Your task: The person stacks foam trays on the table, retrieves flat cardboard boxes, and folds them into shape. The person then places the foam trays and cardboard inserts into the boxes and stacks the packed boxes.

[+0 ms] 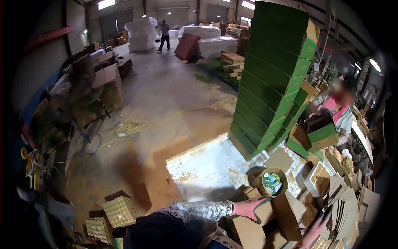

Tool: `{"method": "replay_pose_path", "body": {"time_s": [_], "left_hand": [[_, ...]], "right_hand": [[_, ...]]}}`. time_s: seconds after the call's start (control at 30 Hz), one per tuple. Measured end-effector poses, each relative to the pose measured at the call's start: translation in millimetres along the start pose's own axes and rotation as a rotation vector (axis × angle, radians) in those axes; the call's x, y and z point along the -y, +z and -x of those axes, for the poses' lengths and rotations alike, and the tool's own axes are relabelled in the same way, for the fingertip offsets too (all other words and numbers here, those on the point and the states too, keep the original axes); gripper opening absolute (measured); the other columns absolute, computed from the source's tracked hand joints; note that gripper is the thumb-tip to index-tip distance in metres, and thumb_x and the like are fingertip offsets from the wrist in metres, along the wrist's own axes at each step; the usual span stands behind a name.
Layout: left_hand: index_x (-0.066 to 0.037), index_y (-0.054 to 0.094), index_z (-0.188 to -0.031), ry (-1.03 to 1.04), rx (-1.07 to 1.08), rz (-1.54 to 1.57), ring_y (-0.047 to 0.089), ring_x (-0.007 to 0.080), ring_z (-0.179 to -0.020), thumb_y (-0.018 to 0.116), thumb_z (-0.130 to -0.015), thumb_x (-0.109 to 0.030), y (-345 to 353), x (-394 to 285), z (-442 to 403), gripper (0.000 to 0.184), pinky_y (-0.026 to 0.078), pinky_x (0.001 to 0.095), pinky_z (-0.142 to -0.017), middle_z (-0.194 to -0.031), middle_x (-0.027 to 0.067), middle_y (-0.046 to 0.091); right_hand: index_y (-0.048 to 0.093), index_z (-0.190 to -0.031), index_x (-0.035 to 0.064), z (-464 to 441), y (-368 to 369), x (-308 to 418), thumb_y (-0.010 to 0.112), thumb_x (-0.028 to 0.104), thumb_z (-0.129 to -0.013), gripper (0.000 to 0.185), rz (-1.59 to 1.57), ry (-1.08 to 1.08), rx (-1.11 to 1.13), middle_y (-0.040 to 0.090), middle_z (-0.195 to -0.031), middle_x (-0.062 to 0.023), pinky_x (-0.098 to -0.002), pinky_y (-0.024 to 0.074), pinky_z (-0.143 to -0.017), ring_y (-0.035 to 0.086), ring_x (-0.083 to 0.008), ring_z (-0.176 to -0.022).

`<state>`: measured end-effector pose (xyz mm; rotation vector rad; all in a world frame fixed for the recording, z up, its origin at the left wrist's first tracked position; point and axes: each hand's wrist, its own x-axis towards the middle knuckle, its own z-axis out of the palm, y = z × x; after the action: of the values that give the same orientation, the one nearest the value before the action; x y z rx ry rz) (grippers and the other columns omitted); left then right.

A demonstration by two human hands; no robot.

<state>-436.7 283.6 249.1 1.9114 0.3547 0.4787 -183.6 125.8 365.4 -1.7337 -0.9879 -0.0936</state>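
My left hand (250, 208), in a pink glove below a patterned sleeve, rests at the flap of an open cardboard box (248, 234). Its thumb and fingers are spread apart. My right hand (316, 232), also in a pink glove, reaches out on the far side of the box, blurred by motion. Its dark fingertips look stretched toward a fanned stack of cardboard sheets (343, 209). I see nothing held in it. Just beyond the box stands a round bin (285, 182) with green and blue packets inside.
A tall stack of green boxes (265, 79) rises from a white, stained platform (199, 166). To the right, a co-worker (342, 106) handles a green box (323, 135). Egg trays (120, 211) sit at lower left. A yellow cable (132, 126) crosses the floor; another person (164, 35) stands far off.
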Motion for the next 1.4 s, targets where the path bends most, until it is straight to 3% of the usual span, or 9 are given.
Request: {"method": "replay_pose_path", "body": {"time_s": [0.03,0.07,0.1,0.17,0.2,0.33,0.43,0.63,1.4], "left_hand": [[-0.008,0.011,-0.144,0.003,-0.012,0.048,0.042,0.0264,-0.119,0.078,-0.064,-0.011,-3.3,0.0,0.0,0.105,0.046,0.0337,-0.090,-0.145,0.0182,0.021],[-0.008,0.011,-0.144,-0.041,-0.023,0.098,0.038,0.0270,-0.123,0.079,-0.063,-0.012,-5.1,-1.6,1.3,0.106,0.042,0.0338,-0.095,-0.145,0.0180,0.020],[-0.008,0.010,-0.144,-0.084,-0.039,0.152,0.034,0.0276,-0.126,0.079,-0.062,-0.012,-5.6,-4.7,3.3,0.107,0.037,0.0339,-0.099,-0.145,0.0177,0.020],[-0.009,0.009,-0.144,0.003,-0.145,0.079,0.028,0.0282,-0.131,0.080,-0.063,-0.012,-0.6,1.8,5.7,0.108,0.031,0.0334,-0.104,-0.146,0.0165,0.019],[-0.009,0.009,-0.145,-0.153,-0.106,0.248,0.023,0.0281,-0.134,0.079,-0.067,-0.014,-15.7,-37.2,13.0,0.105,0.024,0.0337,-0.108,-0.147,0.0150,0.019],[-0.008,0.019,-0.143,-0.017,-0.181,0.173,0.028,0.0249,-0.132,0.068,-0.081,-0.026,11.5,0.6,6.4,0.081,0.025,0.0329,-0.108,-0.143,0.0141,0.028],[-0.007,0.027,-0.140,-0.272,-0.147,0.412,0.032,0.0236,-0.130,0.057,-0.088,-0.038,19.8,14.2,9.6,0.068,0.027,0.0320,-0.106,-0.141,0.0134,0.033],[-0.008,0.029,-0.140,-0.374,-0.134,0.509,0.033,0.0204,-0.129,0.059,-0.088,-0.038,17.8,13.0,10.1,0.068,0.029,0.0303,-0.105,-0.142,0.0104,0.033],[-0.010,0.027,-0.142,-0.386,-0.097,0.667,0.030,0.0186,-0.130,0.062,-0.083,-0.046,17.3,19.8,10.8,0.077,0.026,0.0302,-0.106,-0.142,0.0074,0.031]], "right_hand": [[0.051,-0.123,0.0081,10.3,14.2,-60.8,0.054,0.034,-0.086,0.046,0.490,-0.152,-0.084,0.059,-0.107,-0.0159,-0.0423,0.0447,-0.082,0.058,-0.0317,-0.095],[0.053,-0.122,0.0111,18.2,28.9,-125.2,0.059,0.037,-0.082,0.048,0.912,-0.291,-0.137,0.058,-0.108,-0.0151,-0.0457,0.0437,-0.082,0.056,-0.0338,-0.097],[0.053,-0.118,0.0049,28.7,34.3,-45.9,0.054,0.035,-0.087,0.043,0.996,-0.327,-0.190,0.058,-0.113,-0.0200,-0.0455,0.0444,-0.084,0.056,-0.0352,-0.101],[0.037,-0.135,0.0028,53.4,27.0,81.3,0.045,0.028,-0.093,0.050,0.911,-0.312,0.113,0.041,-0.133,-0.0239,-0.0515,0.0341,-0.099,0.042,-0.0398,-0.120],[0.040,-0.132,0.0008,65.1,24.9,88.1,0.045,0.026,-0.092,0.047,0.943,-0.313,0.200,0.042,-0.131,-0.0256,-0.0526,0.0336,-0.099,0.043,-0.0387,-0.120],[0.041,-0.130,0.0005,96.8,44.7,24.9,0.046,0.026,-0.092,0.046,0.779,-0.248,0.337,0.043,-0.129,-0.0252,-0.0519,0.0343,-0.097,0.043,-0.0381,-0.118],[0.041,-0.129,0.0003,101.7,47.8,10.4,0.046,0.025,-0.092,0.044,0.714,-0.234,0.362,0.043,-0.127,-0.0249,-0.0515,0.0347,-0.096,0.044,-0.0376,-0.116],[0.043,-0.126,0.0000,108.9,48.9,2.9,0.046,0.025,-0.092,0.042,0.666,-0.232,0.372,0.045,-0.123,-0.0243,-0.0505,0.0357,-0.093,0.045,-0.0366,-0.112],[0.047,-0.116,-0.0015,111.8,47.2,-7.3,0.047,0.024,-0.092,0.035,0.619,-0.197,0.393,0.050,-0.108,-0.0221,-0.0469,0.0394,-0.083,0.050,-0.0328,-0.099]]}}
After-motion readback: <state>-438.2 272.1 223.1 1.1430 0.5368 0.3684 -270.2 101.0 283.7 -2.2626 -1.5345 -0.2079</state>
